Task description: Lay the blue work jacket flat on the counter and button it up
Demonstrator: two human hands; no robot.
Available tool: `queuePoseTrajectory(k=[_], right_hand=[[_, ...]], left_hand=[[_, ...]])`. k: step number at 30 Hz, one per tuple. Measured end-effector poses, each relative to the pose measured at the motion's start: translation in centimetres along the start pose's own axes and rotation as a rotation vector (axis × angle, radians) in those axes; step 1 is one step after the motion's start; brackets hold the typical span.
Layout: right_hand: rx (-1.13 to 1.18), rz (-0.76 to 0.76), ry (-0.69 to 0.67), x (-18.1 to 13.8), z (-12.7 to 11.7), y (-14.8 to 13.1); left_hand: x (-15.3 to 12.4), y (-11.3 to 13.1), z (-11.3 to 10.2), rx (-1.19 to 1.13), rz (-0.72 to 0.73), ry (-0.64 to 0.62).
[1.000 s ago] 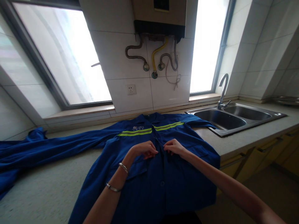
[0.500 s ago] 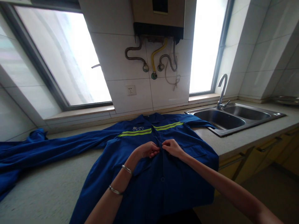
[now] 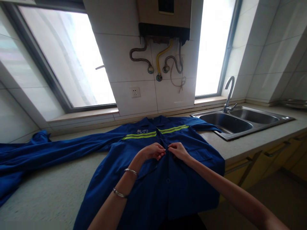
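While the blue jacket point(image 3: 192, 182) lies spread on the bench point(image 3: 52, 182), my left hand point(image 3: 155, 150) and right hand point(image 3: 177, 151) pinch its front opening point(image 3: 167, 163).
Each is closed on the cloth, the two almost meeting below the yellow-green band point(image 3: 139, 136). A double sink point(image 3: 261, 126) is set into the bench at right; one sleeve point(image 3: 201, 124) overlies the rim beside its left basin point(image 3: 230, 123). The left basin and right basin point(image 3: 256, 115) are too dark inside to read. Blue cloth point(image 3: 11, 159) lies bunched at far left.

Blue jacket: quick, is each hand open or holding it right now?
Left hand: closed, pinching the front of the blue jacket.
Right hand: closed, also pinching its front.
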State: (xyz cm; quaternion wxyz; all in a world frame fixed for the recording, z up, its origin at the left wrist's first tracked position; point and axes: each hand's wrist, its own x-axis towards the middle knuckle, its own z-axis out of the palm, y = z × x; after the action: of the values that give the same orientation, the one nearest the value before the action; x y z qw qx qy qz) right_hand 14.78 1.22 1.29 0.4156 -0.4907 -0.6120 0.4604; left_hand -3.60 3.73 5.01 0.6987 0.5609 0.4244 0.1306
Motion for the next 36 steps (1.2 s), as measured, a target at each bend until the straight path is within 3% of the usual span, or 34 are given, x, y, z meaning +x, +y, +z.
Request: queuePoseTrajectory(k=[8, 14, 18, 22, 28, 36], right_hand=[[-0.022, -0.073, 0.040, -0.9, 0.2, -0.4], [-0.238, -0.379, 0.119, -2.3, 0.2, -1.3], [-0.311, -0.486, 0.067, -2.6, 0.3, -1.3], [-0.275, -0.393, 0.098, -2.2, 0.4, -0.9], [0.036, -0.034, -0.026, -1.2, 0.0, -0.3], [0.063, 0.097, -0.110, -0.7, -0.4, -1.3]], left_hand=[[1.0, -1.2, -0.2, -0.112, -0.004, 0.040], [0.9, -1.6, 0.0, -0.157, -0.003, 0.107], [1.0, -1.9, -0.1, -0.189, -0.011, 0.145], [0.7, -1.8, -0.1, -0.221, 0.006, 0.076], [0.1, -1.6, 0.0, -0.195, 0.035, 0.019], [-0.4, -1.6, 0.6, -0.108, 0.076, 0.034]])
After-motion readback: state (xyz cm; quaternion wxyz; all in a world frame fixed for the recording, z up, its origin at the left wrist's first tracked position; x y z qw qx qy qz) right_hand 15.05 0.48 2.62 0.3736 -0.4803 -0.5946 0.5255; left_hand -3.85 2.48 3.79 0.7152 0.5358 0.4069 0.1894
